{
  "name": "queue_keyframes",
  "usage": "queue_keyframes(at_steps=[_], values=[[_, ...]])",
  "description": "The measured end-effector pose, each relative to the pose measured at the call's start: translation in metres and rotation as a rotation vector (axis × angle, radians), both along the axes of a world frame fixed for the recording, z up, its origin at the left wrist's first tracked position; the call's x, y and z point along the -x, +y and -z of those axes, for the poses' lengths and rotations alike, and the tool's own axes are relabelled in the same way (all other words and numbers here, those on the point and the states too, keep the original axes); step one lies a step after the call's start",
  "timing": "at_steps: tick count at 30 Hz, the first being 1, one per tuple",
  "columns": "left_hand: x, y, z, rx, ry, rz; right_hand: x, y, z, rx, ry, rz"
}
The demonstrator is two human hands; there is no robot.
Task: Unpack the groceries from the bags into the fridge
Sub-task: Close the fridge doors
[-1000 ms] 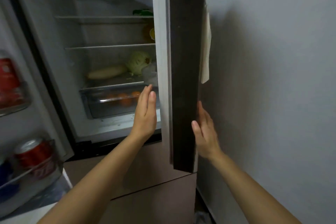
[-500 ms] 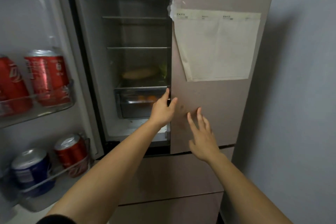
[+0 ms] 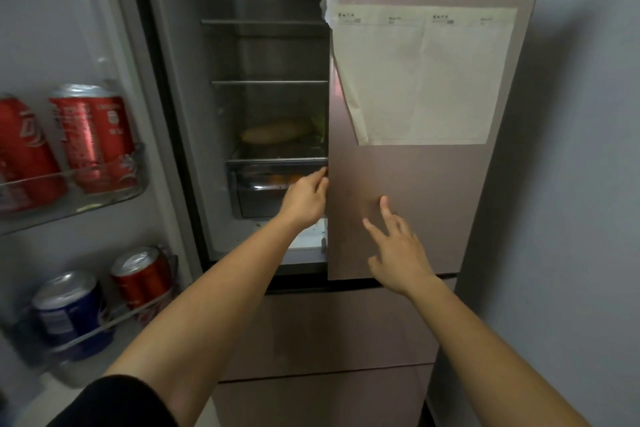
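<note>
The fridge's right door (image 3: 408, 191) is swung shut; it is pinkish brown with a pale paper sheet (image 3: 426, 80) taped on it. My left hand (image 3: 306, 196) rests at that door's left edge with fingers curled against it, holding no object. My right hand (image 3: 398, 250) lies spread on the door's front. The left door (image 3: 86, 45) stands open. In the dark fridge gap I see a pale long vegetable (image 3: 273, 133) on a shelf and orange fruit (image 3: 284, 178) in the clear drawer (image 3: 273, 191).
The open left door's racks hold red cans (image 3: 91, 135) above and a blue can (image 3: 69, 312) with a red can (image 3: 142, 277) below. Brown drawer fronts (image 3: 329, 329) lie under the doors. A grey wall (image 3: 581, 184) runs along the right.
The right door has swung from edge-on to shut, hiding the cabbage side of the shelves. Both hands followed it; my right hand spread on the door front.
</note>
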State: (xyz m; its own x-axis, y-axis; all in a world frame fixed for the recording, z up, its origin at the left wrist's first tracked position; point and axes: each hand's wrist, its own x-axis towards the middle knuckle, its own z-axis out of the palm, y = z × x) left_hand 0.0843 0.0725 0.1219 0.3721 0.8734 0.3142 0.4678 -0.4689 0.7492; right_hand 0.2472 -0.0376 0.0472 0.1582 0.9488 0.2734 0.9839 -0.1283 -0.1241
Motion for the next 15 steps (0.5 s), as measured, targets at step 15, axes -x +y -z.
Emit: queue_keyframes(at_steps=[15], values=[[0.232,-0.115,-0.105,-1.175,-0.106,-0.746,0.215,0.008,-0.11,-0.552,0.469,-0.585]])
